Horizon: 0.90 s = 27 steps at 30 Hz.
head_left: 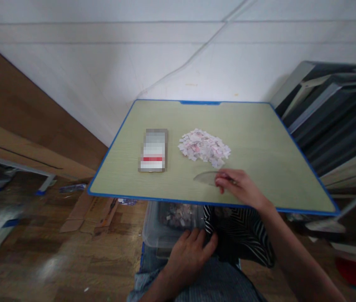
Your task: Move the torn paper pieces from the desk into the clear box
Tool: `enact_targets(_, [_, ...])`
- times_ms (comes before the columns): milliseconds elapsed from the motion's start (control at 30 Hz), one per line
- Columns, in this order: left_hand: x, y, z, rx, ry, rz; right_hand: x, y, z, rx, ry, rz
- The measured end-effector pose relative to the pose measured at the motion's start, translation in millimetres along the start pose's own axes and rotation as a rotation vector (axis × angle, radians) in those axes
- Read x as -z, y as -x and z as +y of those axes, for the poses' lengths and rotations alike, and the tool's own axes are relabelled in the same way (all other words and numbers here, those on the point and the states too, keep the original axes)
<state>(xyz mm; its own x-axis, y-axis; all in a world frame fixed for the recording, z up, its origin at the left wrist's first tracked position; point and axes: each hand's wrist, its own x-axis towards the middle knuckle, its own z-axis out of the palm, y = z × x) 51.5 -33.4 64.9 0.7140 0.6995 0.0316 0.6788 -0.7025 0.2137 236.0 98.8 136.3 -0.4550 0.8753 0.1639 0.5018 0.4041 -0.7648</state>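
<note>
In my right hand (234, 183) is a thin knife-like tool with a curved blade (207, 178); motion blurs its edges. Its tip points left, just above the folding table's (171, 184) front part. Beyond the blade lies a heap of small pale and pinkish paper pieces (204, 146). Below the table edge, my left hand (192, 251) is closed at the edge of a black-and-white striped cloth bag (243, 233), beside a clear plastic box (152, 226). More small scraps (180, 214) show inside the box, partly under the tabletop.
A phone-like rectangular thing (153, 150), its face pixelated, lies left of the heap. The table's back edge meets a white wall (165, 58). Dark panels (341, 109) lean at the right. Cardboard (83, 209) lies on the wooden floor (48, 251) at left.
</note>
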Motion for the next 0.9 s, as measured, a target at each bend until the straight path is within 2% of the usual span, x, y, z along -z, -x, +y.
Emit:
enact_targets(100, [1.4,-0.9,-0.6,-0.01,0.003,0.001,18.1,7.9,22.5,-0.143,0.103,0.353])
enact_targets(200, [1.8,-1.2,-1.2,-0.009,-0.004,0.01,21.5,13.1,38.2,-0.194,0.172,0.496])
enact_targets(267, [2.1,-0.7,-1.4,-0.008,-0.002,0.006,19.0,14.3,41.3,-0.209,0.198,0.537])
enact_targets(367, [3.0,0.5,-1.3,-0.009,-0.005,-0.003,15.8,14.7,38.1,-0.219,0.227,0.558])
enact_targets(533, [4.6,-0.4,-1.4,-0.009,-0.022,-0.01,17.4,16.7,30.7,-0.156,0.239,0.446])
enact_targets(633, [4.2,-2.0,-1.5,-0.007,-0.031,-0.01,18.4,18.1,29.7,-0.131,0.246,0.443])
enact_targets(767, [3.4,-1.7,-1.0,-0.01,-0.033,-0.004,18.2,19.1,29.8,-0.087,0.244,0.369])
enact_targets(900, [3.3,-1.0,-0.6,-0.002,-0.038,0.001,18.5,20.6,30.1,-0.072,0.259,0.404])
